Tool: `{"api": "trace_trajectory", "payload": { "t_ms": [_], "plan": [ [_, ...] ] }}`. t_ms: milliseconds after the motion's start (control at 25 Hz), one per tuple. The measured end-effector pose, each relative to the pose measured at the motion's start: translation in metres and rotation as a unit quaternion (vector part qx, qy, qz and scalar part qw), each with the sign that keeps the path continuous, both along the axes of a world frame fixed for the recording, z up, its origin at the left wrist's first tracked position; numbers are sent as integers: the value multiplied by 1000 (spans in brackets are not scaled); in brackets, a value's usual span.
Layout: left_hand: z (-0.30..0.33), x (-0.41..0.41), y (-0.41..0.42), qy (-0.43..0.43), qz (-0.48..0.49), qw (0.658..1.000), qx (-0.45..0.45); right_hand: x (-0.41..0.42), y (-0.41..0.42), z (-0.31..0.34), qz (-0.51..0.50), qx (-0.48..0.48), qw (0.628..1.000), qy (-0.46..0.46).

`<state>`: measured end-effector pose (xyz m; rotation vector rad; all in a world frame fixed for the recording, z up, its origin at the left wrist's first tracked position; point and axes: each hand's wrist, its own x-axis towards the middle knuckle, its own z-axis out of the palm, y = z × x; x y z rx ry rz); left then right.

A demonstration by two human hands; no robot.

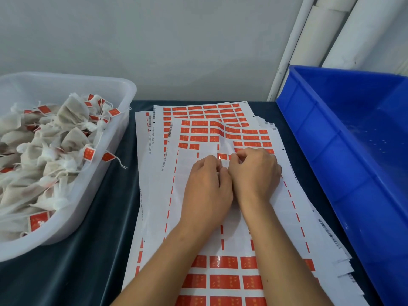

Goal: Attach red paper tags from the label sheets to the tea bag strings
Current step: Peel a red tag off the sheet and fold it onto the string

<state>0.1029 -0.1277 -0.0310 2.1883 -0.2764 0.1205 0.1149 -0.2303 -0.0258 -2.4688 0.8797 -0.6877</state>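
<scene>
A stack of white label sheets point(220, 217) with rows of red paper tags lies in the middle of the dark table. Both hands rest side by side on the top sheet. My left hand point(206, 191) has its fingers curled down onto the sheet's peeled, bare middle. My right hand point(256, 171) has its fingertips curled at a red tag point(222, 156) at the edge of the remaining rows; the sheet buckles upward just beyond the fingers. Whether a tea bag or string is under the hands is hidden. Tea bags point(55, 140) with red tags fill the tub at left.
A translucent white tub point(123, 100) stands at the left. A large blue plastic crate point(344, 151) stands at the right, close against the sheets. The dark cloth-covered table point(106, 217) shows between tub and sheets. A grey wall and white pipes rise behind.
</scene>
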Motion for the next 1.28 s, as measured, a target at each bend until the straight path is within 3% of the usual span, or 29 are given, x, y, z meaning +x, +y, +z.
{"api": "trace_trajectory", "payload": {
  "t_ms": [440, 680, 1000, 1280],
  "plan": [
    [3, -1, 0, 10, 0, 1000, 1, 1, -1, -2, -5, 19, 1000, -18],
    [3, -2, 1, 10, -2, 1000, -9, -2, 5, -1, -17, -65, 996, 54],
    [2, 0, 0, 6, 1, 1000, -1, 1, 1, 1, 7, 45, 999, 9],
    [0, 1, -1, 9, 8, 1000, 3, -2, 2, -1, 9, 45, 999, -25]
  ]
}}
